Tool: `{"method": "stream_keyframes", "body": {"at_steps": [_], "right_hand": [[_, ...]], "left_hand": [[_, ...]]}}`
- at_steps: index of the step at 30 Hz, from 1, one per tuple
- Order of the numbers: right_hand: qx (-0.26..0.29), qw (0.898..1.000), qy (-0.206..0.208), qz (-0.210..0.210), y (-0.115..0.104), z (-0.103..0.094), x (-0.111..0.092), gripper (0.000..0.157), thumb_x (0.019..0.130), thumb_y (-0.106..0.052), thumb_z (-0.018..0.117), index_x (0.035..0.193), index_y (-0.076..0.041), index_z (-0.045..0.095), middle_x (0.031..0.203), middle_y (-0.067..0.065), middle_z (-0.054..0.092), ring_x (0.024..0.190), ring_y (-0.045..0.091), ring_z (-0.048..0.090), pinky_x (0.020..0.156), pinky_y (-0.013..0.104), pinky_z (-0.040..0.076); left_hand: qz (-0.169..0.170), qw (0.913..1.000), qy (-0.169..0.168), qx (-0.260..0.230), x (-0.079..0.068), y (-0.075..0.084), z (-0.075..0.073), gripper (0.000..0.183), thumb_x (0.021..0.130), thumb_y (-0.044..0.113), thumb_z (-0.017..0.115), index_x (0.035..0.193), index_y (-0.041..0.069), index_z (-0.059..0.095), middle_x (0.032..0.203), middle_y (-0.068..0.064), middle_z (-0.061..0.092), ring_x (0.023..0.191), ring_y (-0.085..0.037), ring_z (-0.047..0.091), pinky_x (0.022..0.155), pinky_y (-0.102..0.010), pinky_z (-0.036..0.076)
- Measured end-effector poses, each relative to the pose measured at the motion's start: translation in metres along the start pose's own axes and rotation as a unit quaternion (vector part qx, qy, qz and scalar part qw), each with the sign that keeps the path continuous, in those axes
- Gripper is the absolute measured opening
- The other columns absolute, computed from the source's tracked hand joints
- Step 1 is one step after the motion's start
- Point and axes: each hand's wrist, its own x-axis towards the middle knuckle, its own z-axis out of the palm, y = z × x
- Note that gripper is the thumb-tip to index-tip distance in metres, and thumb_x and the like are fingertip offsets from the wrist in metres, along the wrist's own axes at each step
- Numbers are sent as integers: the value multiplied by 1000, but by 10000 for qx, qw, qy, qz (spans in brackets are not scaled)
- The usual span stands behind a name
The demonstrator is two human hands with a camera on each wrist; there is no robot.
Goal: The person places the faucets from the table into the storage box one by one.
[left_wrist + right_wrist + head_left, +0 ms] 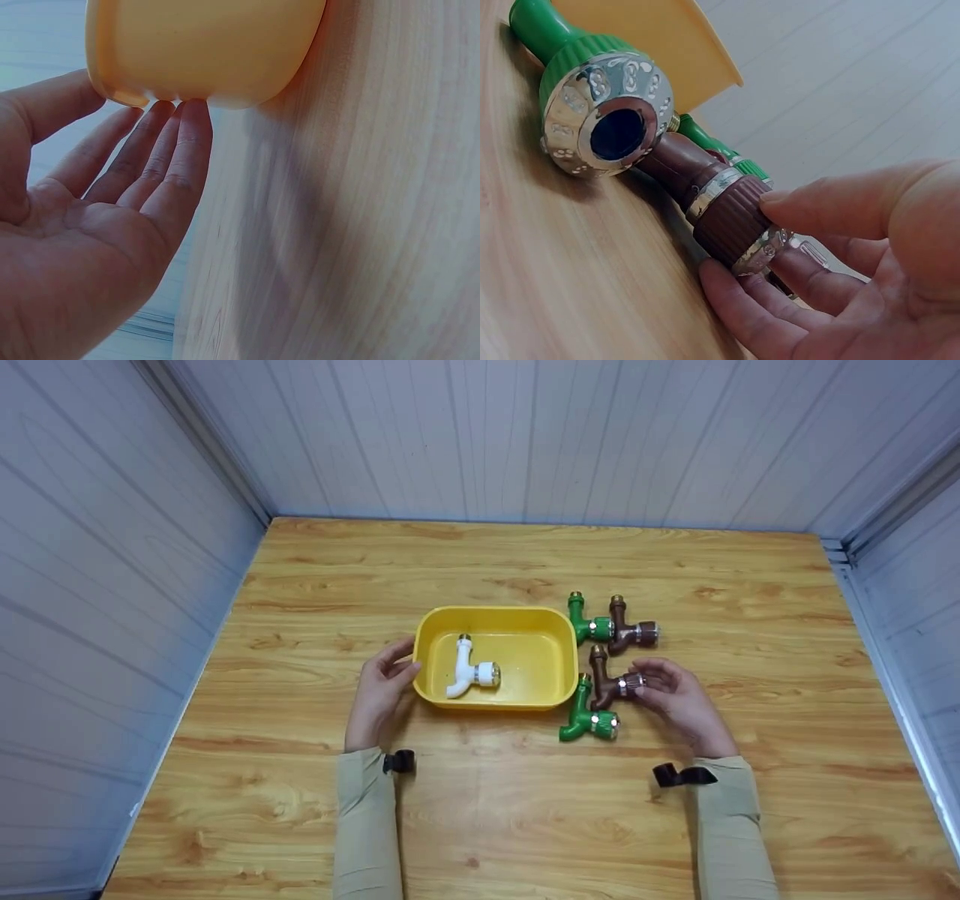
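The left hand (381, 690) is at the left end of a rounded rectangular yellow plastic tub (529, 660). Its thumb touches the rim, while the other fingers (193, 139), nearly straight, set their tips against the outer wall; the space between thumb and fingers is fairly wide.

The right hand (686, 705) holds a dark brown plastic tap with a brass threaded end and a ribbed, silver-banded knob (604, 688). The thumb lies on one side of the knob and the other fingers curl about its end, so the gap between them is just the knob's width. This tap is to the right of the tub; whether it rests fully on the tabletop (510, 802) I cannot tell.

Inside the tub, left of its middle, lies a white plastic tap with a chrome-ended knob (464, 664), its threaded end toward the far side. A bright green plastic tap with a silver-tipped knob (579, 720) lies just on the near side of the held brown one. Beyond that are a second green tap (580, 628), close by the tub's right end, and a second brown tap (619, 637) to its right.
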Motion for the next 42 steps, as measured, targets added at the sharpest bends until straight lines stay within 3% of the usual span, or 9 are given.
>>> {"method": "stream_keyframes", "body": {"at_steps": [25,33,42], "right_hand": [[81,9996,166,225,-1,2,-3,45,91,2,60,132,12,44,127,27,50,101,11,58,89,23,49],[63,9994,140,294,-3,-3,-7,46,92,-1,59,133,10,44,129,29,49,104,14,59,94,30,47],[-24,9991,294,315,-3,-5,-8,46,91,-1,61,133,9,46,130,27,49,103,13,59,91,25,48]], "left_hand": [[103,9998,-67,161,1,-3,-2,44,88,-9,61,131,-9,51,129,-26,53,111,-46,53,82,-25,52],[41,9999,-27,147,1,-4,-2,45,88,-8,62,132,-7,52,130,-26,53,112,-45,53,82,-25,52],[-76,9999,10,149,0,-2,-1,43,89,-7,61,132,-6,52,129,-22,54,110,-44,54,83,-27,52]]}}
